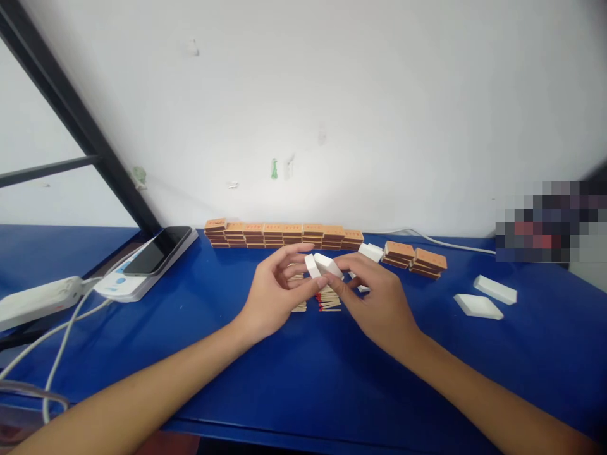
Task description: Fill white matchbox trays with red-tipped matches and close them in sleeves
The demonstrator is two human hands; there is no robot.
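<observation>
Hands (270, 291) (383, 302): 2, pinching angular white piece (328, 266) | red-tipped wooden matchsticks (331, 299) beneath

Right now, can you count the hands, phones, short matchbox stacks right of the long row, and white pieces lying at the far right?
Hands: 2 (left hand, right hand)
Phone: 1
Short matchbox stacks: 2
White pieces at the far right: 2
Total: 7

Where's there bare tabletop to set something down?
A broad bare patch of table lies nearer the person than the matches, between the forearms. Another lies between the phone and left hand; a smaller one between the right hand and the two far-right white pieces. It's crowded around the matches and along the matchbox row.
</observation>
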